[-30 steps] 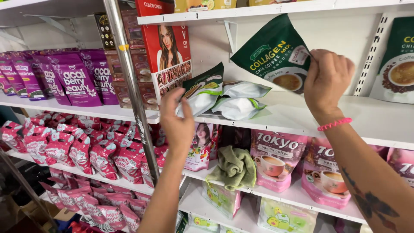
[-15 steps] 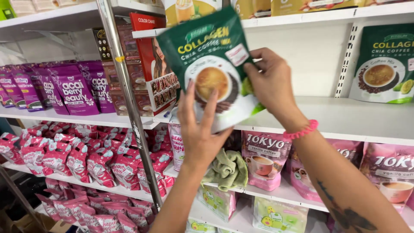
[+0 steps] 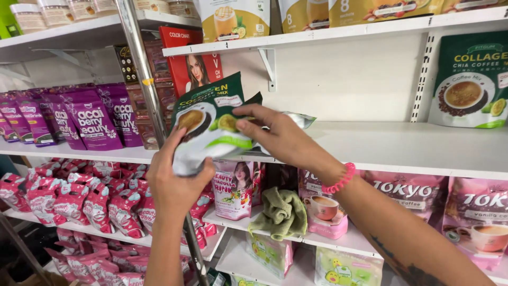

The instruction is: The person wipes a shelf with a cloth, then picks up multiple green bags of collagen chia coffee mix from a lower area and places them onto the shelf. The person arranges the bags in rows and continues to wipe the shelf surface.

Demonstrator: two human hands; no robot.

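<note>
A dark green and white coffee-mix pouch (image 3: 209,130) is held in front of the white middle shelf (image 3: 402,145). My left hand (image 3: 177,182) grips its lower left corner from below. My right hand (image 3: 280,137), with a pink coil band on the wrist, lies across the pouch's right side, fingers pressed on its front. More flattened pouches (image 3: 301,119) lie on the shelf just behind my right hand, mostly hidden. Another green coffee pouch (image 3: 468,79) stands upright at the shelf's far right.
A metal upright pole (image 3: 153,106) runs down just left of my hands. Purple pouches (image 3: 87,119) fill the left shelf, pink packets (image 3: 74,198) the one below. A green cloth (image 3: 283,212) lies on the lower shelf among pink coffee bags (image 3: 479,212). A red box (image 3: 193,63) stands behind.
The green pouch has come down from an upright hold at face height to shelf level and is tilted. My right hand shifted from its top edge onto its front.
</note>
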